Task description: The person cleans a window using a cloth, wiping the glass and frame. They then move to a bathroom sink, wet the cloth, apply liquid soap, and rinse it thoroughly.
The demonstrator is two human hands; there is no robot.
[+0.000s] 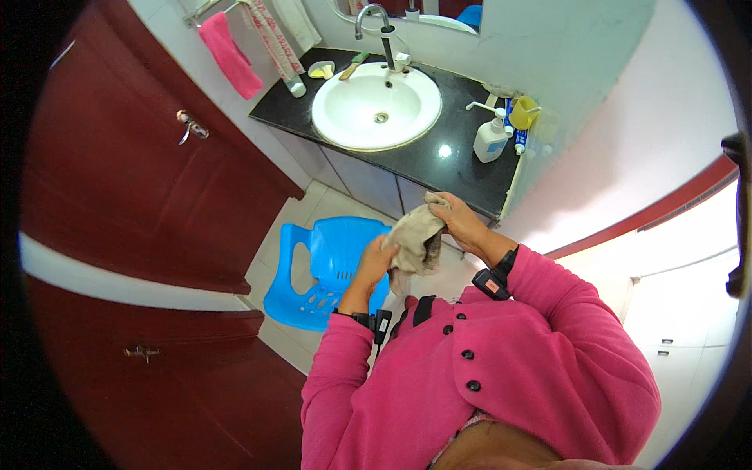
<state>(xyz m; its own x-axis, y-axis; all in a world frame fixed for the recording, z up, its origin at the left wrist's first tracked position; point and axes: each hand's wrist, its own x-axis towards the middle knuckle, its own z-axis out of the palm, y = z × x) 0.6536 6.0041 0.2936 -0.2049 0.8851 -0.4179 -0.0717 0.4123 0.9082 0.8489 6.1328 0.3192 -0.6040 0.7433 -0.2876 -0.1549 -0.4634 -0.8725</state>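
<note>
A grey-beige cloth [414, 235], darker on its right fold, hangs bunched between both my hands in front of my body. My left hand [370, 264] grips its left edge, fingers closed over the fabric. With my right hand [461, 222] I pinch the upper right corner. Beneath and to the left of the cloth stands a blue plastic chair [346, 241]. Beyond my hands is a white oval sink [376, 138] with a curved tap [389, 47], set in a black countertop [458, 170].
A white pump bottle [490, 141], a yellow cup [521, 113] and blue-white tubes [520, 141] stand on the counter's right. A brush [353, 66] and a soap dish [321, 70] lie at the left. A pink towel [229, 56] hangs near a dark red door [129, 147].
</note>
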